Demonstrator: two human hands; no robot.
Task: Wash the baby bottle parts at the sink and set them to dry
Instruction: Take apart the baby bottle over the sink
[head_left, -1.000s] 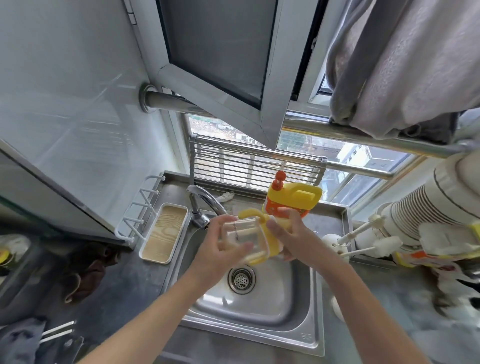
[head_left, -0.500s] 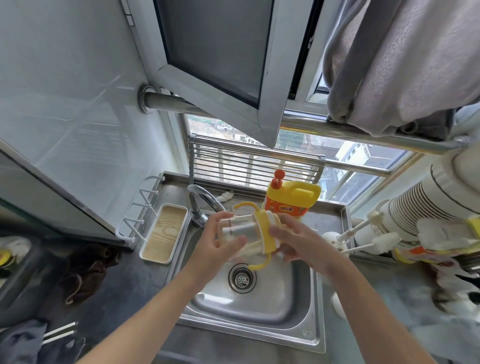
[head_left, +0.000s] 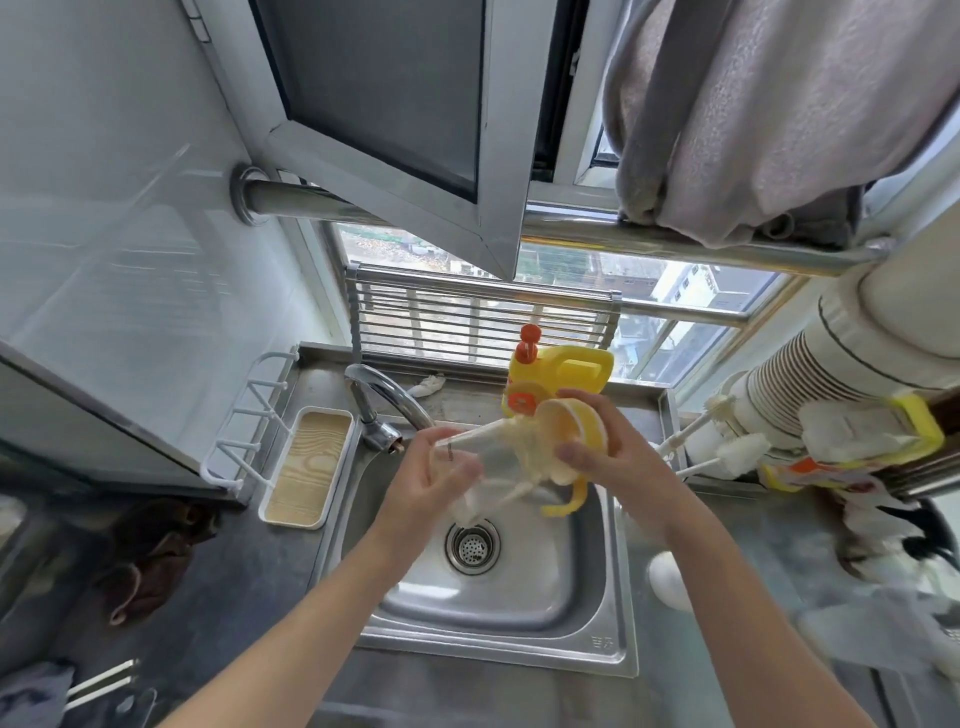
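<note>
Tray: a white plastic tray with a wood-grain insert (head_left: 306, 462) sits on the grey worktop (head_left: 234, 597) just left of the basin, a likely spot for washed parts.
Tap: the curved chrome faucet (head_left: 387, 400) arches over the basin; no running water shows.
Left hand: the left hand (head_left: 421, 488) wraps round the clear plastic bottle body (head_left: 475, 454), bracing it.
Sink: the stainless steel sink (head_left: 621, 582) lies under both hands, so drips land inside.
Collar: the yellow screw collar with loop handles (head_left: 569, 428) tilts up, and a pale straw piece trails from it toward the bottle; blur hides whether they are fully apart.
Soap: a yellow detergent jug with an orange cap (head_left: 566, 371) stands just behind, within reach.
Right hand: the right hand (head_left: 623, 462) clasps the collar's rim, apparently dismantling it.
Brushes: white long-handled bottle brushes (head_left: 737, 449) wait right of the sink.
</note>
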